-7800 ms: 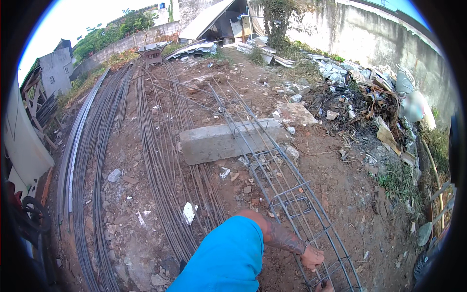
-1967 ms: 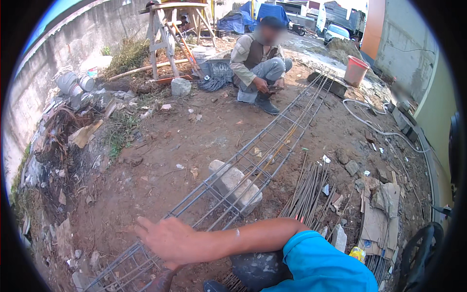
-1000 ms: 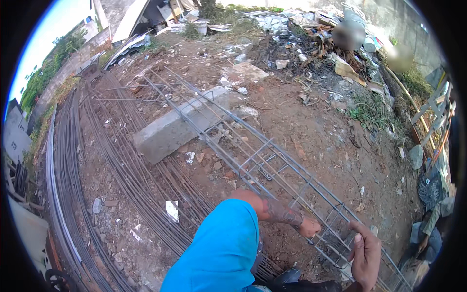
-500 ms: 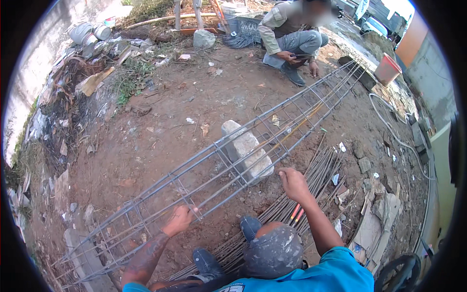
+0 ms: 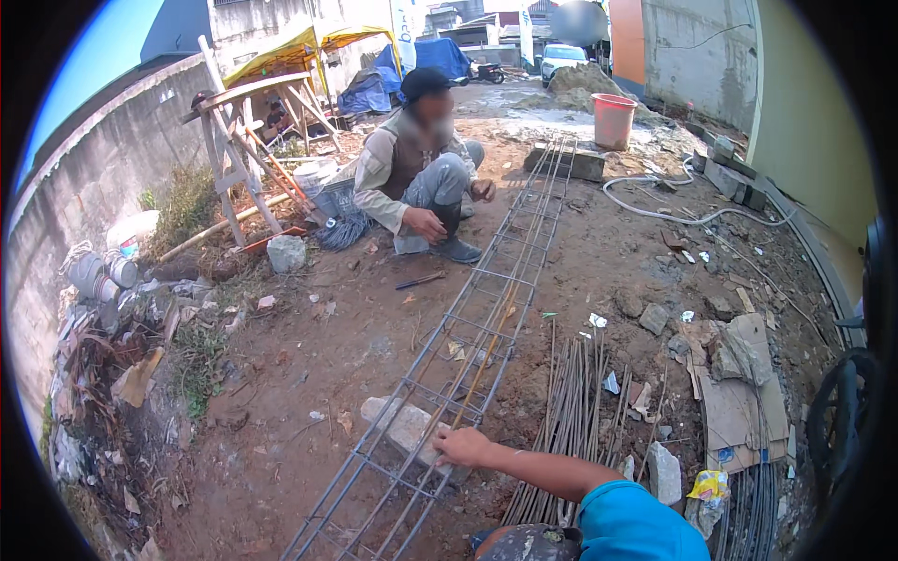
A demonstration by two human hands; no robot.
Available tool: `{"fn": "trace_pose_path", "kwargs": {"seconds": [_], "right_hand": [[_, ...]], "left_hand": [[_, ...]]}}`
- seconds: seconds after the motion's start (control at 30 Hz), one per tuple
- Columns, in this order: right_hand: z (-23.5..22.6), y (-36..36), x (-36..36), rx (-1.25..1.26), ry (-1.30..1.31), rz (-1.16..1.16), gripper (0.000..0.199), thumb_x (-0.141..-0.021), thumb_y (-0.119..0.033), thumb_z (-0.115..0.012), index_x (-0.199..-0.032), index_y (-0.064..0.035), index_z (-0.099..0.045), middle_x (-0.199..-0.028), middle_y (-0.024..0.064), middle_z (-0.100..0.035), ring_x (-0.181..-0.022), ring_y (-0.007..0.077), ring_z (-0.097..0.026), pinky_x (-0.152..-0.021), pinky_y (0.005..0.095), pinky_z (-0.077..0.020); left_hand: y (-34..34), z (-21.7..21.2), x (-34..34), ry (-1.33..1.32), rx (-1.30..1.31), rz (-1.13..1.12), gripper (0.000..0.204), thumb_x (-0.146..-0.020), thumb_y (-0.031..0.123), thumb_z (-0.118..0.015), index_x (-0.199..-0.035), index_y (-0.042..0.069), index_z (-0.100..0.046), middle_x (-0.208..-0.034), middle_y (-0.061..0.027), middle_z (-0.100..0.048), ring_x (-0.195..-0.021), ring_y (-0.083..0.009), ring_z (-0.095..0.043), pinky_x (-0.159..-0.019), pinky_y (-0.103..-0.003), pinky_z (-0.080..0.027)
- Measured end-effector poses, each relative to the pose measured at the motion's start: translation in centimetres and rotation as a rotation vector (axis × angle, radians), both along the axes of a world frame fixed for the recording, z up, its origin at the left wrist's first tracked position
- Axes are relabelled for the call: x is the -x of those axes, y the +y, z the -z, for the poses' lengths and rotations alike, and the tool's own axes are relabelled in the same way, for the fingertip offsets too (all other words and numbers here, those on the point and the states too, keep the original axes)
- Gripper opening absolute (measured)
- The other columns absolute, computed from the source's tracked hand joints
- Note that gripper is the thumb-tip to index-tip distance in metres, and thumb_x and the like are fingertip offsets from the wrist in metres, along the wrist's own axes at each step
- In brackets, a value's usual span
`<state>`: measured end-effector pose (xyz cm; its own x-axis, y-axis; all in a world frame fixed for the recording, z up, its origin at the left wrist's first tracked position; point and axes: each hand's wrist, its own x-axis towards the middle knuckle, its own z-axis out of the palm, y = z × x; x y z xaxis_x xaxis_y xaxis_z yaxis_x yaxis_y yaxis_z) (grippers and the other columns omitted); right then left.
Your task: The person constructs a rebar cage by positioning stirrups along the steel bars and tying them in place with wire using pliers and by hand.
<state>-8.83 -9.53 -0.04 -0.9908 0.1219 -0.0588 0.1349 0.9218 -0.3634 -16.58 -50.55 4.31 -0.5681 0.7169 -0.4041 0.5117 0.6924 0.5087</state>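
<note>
Stretching across the dirt yard from a concrete slab (image 5: pixel 577 165) near a pink bucket (image 5: pixel 614 120) down to the lower left: a long rebar cage (image 5: pixel 486 318), propped on a pale concrete block (image 5: pixel 404 426). Crouching beside the cage's far half, another person (image 5: pixel 417 168) in a dark cap. Lying just right of the cage, a bundle of short steel rods (image 5: pixel 572 411). Reaching in from a blue sleeve, the right hand (image 5: pixel 460 447), fingers curled over a bar of the cage right above the block. Left hand out of view.
</note>
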Motion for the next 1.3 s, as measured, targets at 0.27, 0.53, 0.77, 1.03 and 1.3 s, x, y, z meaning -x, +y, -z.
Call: {"fn": "trace_pose_path", "kwargs": {"seconds": [0.27,0.53,0.77,1.03,1.3], "right_hand": [[-0.4,-0.4,-3.1,-0.114,0.166,-0.034,0.043,-0.084,-0.048,-0.051,-0.095,-0.0060,-0.052,-0.090,0.0132,-0.051,-0.078,0.0290,-0.062,-0.055,0.0389,-0.0511],[-1.2,-2.1,-2.8,-0.100,0.170,-0.025,0.041,-0.085,-0.047,-0.050,-0.091,-0.0067,-0.053,-0.087,0.0104,-0.051,-0.078,0.0279,-0.062,-0.053,0.0383,-0.0505],[-1.0,-3.9,-3.6,-0.007,0.236,0.018,0.040,-0.081,-0.047,-0.056,-0.086,-0.0076,-0.057,-0.086,0.0104,-0.053,-0.071,0.0291,-0.061,-0.053,0.0395,-0.0495],[-2.3,-3.8,-3.4,0.054,0.066,0.053,0.043,-0.081,-0.049,-0.056,-0.091,-0.0075,-0.060,-0.092,0.0101,-0.055,-0.076,0.0322,-0.062,-0.060,0.0431,-0.0503],[-3.4,-3.4,-3.6,0.100,0.087,-0.014,0.042,-0.082,-0.047,-0.056,-0.097,-0.0072,-0.057,-0.096,0.0113,-0.054,-0.078,0.0340,-0.061,-0.064,0.0436,-0.0501]], "left_hand": [[-0.3,-1.8,-2.1,0.068,0.096,0.022,0.049,-0.092,0.042,-0.039,-0.089,0.000,-0.063,-0.085,-0.0292,-0.060,-0.082,-0.0453,-0.058,-0.068,-0.051,-0.044],[-1.7,-1.9,-0.2,-0.126,-0.046,-0.004,0.056,-0.090,0.049,-0.042,-0.081,-0.001,-0.064,-0.065,-0.0192,-0.059,-0.061,-0.0299,-0.058,-0.057,-0.044,-0.043],[-1.4,-6.5,-0.5,-0.385,0.183,-0.097,0.052,-0.089,0.047,-0.045,-0.089,-0.001,-0.066,-0.068,-0.0105,-0.062,-0.063,-0.0198,-0.058,-0.056,-0.035,-0.045],[2.4,-6.2,-1.6,-0.513,0.004,-0.226,0.047,-0.091,0.042,-0.047,-0.098,-0.003,-0.059,-0.089,-0.0147,-0.063,-0.079,-0.0185,-0.057,-0.068,-0.035,-0.044],[3.1,-6.5,-2.8,-0.239,-0.228,-0.092,0.051,-0.090,0.045,-0.049,-0.097,-0.005,-0.057,-0.082,-0.0193,-0.061,-0.076,-0.0272,-0.057,-0.067,-0.040,-0.043]]}}
